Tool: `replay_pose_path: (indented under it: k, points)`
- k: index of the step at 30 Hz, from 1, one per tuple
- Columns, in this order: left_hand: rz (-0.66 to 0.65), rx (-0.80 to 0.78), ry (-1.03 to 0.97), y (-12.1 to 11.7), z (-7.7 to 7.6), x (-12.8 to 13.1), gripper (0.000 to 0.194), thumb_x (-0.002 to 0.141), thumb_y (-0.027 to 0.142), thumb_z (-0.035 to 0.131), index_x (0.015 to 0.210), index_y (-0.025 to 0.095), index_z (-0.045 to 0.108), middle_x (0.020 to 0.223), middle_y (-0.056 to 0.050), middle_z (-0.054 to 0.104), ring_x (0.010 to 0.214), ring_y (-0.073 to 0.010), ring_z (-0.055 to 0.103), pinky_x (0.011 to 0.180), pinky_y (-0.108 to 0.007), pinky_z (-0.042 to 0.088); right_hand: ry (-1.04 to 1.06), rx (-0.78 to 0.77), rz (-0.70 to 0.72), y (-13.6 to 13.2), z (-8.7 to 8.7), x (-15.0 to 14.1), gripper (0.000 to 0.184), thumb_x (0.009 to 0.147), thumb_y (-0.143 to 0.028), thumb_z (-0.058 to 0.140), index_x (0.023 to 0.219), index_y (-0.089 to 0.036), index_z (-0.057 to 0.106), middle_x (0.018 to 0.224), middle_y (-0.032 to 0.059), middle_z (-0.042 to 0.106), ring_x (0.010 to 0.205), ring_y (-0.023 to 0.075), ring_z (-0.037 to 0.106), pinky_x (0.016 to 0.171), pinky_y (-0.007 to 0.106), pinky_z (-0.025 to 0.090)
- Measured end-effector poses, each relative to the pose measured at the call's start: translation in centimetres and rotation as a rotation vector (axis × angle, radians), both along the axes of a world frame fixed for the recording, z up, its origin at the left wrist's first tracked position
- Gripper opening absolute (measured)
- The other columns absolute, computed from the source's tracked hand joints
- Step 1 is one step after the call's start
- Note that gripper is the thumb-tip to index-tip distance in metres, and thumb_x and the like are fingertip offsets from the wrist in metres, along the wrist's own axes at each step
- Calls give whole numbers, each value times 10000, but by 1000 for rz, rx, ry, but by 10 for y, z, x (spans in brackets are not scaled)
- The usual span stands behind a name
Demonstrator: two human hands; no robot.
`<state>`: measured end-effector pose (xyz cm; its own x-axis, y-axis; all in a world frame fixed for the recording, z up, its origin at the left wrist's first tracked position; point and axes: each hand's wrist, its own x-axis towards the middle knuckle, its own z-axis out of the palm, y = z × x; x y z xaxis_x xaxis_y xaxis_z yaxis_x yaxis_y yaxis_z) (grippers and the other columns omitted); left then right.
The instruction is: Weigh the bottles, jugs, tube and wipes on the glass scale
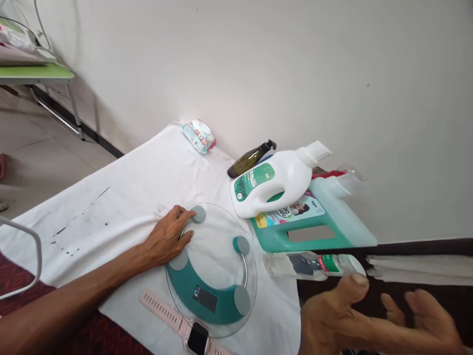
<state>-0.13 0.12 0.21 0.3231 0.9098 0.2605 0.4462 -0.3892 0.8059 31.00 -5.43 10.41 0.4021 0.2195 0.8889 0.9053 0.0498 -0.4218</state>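
A round glass bathroom scale (pixel 209 266) with a teal band, grey pads and a dark display lies on the white cloth. My left hand (pixel 173 234) grips its left rim, with a finger over the upper-left pad; some fingertips are hidden. Just below the scale is a pink-strapped smartwatch (pixel 197 337), which seems to overlap its edge. My right hand (pixel 369 320) is at the lower right, slightly blurred, palm turned up and fingers apart. It holds nothing. Close to its thumb lies a clear plastic bottle (pixel 303 265) with a green and red label.
A white detergent jug (pixel 291 172) leans over a green liquid jug (pixel 314 241) on the right. Behind are a dark pump bottle (pixel 249 161) and a wipes pack (pixel 199 135). The wall borders the white-clothed table (pixel 121 197). A green-topped table (pixel 37 73) stands far left.
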Motion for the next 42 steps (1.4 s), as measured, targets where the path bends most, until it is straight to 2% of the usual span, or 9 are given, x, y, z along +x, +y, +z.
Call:
replay_pose_path:
  k: [5,10,16,20,25,28,30,35,42]
  points:
    - [16,8,-22,-3,-5,2,443,1000,254,507,1442,223,523,1250,-133,586,1000,-265,646,890,-498,600,-272,-129,339,57,19,-79,306,940,-378,685,1212,-243,650,1210,137,672,1173,344,645,921,559,574]
    - [20,9,-36,-4,-8,5,452,984,222,507,1435,235,512,1252,-134,582,1057,-289,629,897,-503,592,-143,-446,660,157,-4,-142,337,956,-437,633,1184,-190,612,1216,135,672,1158,278,630,978,480,548]
    - [29,-52,-56,-6,-9,9,462,958,159,509,1413,236,472,1277,-132,551,1126,-300,602,976,-531,570,159,-826,463,277,-28,-173,716,818,-470,720,1392,-121,472,1532,260,492,1475,354,425,1228,489,337]
    - [22,-98,-59,-7,-7,11,447,928,114,514,1359,228,486,1285,-136,540,1152,-305,589,995,-523,564,248,-911,440,328,-39,-180,723,840,-521,680,1392,-104,473,1452,243,575,1352,324,556,1133,407,439]
    - [11,-143,-55,-7,-1,11,475,908,75,516,1364,205,478,1296,-145,529,1163,-309,577,1028,-524,549,268,-968,425,353,-52,-189,721,896,-539,602,1414,-54,474,1403,248,606,1304,322,591,1108,403,459]
    - [-2,-174,-41,-7,4,10,480,907,75,525,1367,204,477,1306,-147,523,1174,-316,573,1048,-539,538,242,-948,365,365,-52,-197,1029,842,-635,673,1581,-48,261,1649,330,309,1542,415,321,1214,521,344]
    - [-7,-182,-34,-6,6,10,477,912,74,523,1368,203,473,1307,-146,520,1178,-314,571,1055,-539,533,193,-964,381,376,-50,-201,1155,752,-623,789,1621,-118,221,1721,287,195,1603,421,178,1263,562,252]
    - [-2,-179,-37,-6,5,10,503,915,70,523,1393,210,449,1323,-146,517,1188,-306,565,1053,-525,536,100,-1076,470,401,-50,-200,1103,559,-386,948,1508,-168,430,1609,229,461,1522,406,356,1243,569,284]
    - [-3,-198,-34,-5,8,8,506,917,85,545,1395,221,451,1323,-128,520,1196,-289,564,1070,-504,528,122,-1017,444,402,-61,-186,762,594,-348,860,1270,-136,578,1437,234,586,1379,391,487,1151,472,388]
